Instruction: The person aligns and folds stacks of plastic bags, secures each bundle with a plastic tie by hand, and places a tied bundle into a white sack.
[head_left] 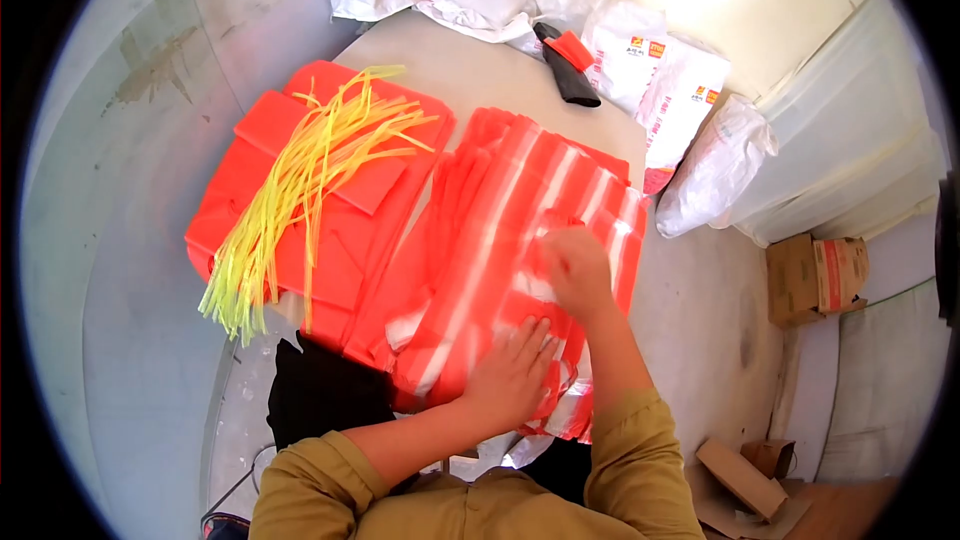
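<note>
Head camera, watched from my distant seat: at the left, a bunch of yellow plastic strips (300,175) lies draped over a folded stack of red plastic sheeting (235,180) on the pale table (400,50). Just right of it, on the table's near side, lies the pile of red-and-white striped plastic (480,230). I judge the work on this pile to be partway along: its upper part lies in fairly straight bands, while the near edge looks bunched and uneven and seems left to settle. I see no strip around either pile. The left hand (512,368) rests palm down near the close edge, its fingers extended, with striped plastic directly beneath them. Farther right and higher up, the right hand (577,265) is curled over the pile's right half; the plastic lies under and around its fingers, but I cannot tell whether they pinch any of it. Beyond, a black roll (575,85) with a red piece lies near the white printed sacks (625,50).
</note>
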`<control>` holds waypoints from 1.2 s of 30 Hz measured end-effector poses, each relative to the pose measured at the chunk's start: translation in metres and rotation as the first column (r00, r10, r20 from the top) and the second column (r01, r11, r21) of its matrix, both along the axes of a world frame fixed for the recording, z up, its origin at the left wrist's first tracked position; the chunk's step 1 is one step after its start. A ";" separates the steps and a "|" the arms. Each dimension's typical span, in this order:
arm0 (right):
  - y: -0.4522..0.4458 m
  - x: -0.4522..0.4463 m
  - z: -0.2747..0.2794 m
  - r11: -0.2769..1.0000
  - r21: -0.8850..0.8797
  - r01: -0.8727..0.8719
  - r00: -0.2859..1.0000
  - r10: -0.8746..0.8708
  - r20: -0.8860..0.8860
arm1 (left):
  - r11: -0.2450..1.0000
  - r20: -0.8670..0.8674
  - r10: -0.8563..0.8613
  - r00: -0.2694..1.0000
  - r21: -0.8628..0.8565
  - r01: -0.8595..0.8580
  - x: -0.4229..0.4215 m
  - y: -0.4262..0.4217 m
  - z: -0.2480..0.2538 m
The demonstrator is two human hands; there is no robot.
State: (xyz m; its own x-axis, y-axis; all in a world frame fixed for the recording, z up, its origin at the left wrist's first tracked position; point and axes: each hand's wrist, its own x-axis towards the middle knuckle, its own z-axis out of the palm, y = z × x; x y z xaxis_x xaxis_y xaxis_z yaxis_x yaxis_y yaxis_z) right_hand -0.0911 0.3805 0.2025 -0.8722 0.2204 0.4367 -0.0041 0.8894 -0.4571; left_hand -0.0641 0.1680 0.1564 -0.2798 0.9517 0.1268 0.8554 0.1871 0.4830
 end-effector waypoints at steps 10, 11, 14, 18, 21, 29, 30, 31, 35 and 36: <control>-0.044 0.071 0.008 0.922 -0.214 0.321 0.944 -0.296 0.144 | 0.996 0.170 -0.050 0.984 0.087 0.035 -0.001 -0.014 0.018; -0.049 0.084 -0.001 0.908 -0.229 0.350 0.929 -0.304 0.211 | 0.992 0.166 -0.046 0.985 0.125 0.025 0.000 -0.016 0.017; -0.056 0.113 -0.028 0.917 -0.232 0.325 0.934 -0.273 0.230 | 0.995 0.148 -0.035 0.988 0.101 0.020 0.002 -0.027 0.029; -0.063 0.120 -0.039 0.724 -0.590 0.358 0.934 -0.261 0.245 | 0.995 0.183 -0.095 0.979 0.055 0.086 0.013 -0.042 0.026; -0.068 0.111 -0.031 0.738 -0.535 0.412 0.910 -0.304 0.281 | 0.983 0.178 -0.167 0.970 0.105 0.150 0.018 -0.047 0.022; -0.106 0.077 0.003 0.773 -0.304 0.557 0.816 -0.441 0.375 | 0.913 0.008 -0.345 0.938 0.233 0.334 0.009 -0.050 0.009; -0.108 0.076 0.004 0.775 -0.287 0.563 0.810 -0.450 0.376 | 0.893 -0.006 -0.367 0.930 0.279 0.354 0.009 -0.050 0.005; -0.108 0.075 0.004 0.779 -0.285 0.558 0.813 -0.444 0.377 | 0.869 -0.021 -0.389 0.921 0.323 0.374 0.010 -0.047 -0.001; -0.094 0.075 -0.007 0.841 -0.300 0.451 0.881 -0.364 0.303 | 0.903 0.382 -0.422 0.822 0.095 0.419 -0.002 -0.039 0.016; -0.092 0.075 -0.009 0.864 -0.306 0.399 0.908 -0.326 0.263 | 0.965 0.349 -0.253 0.902 0.164 0.206 -0.005 -0.042 0.019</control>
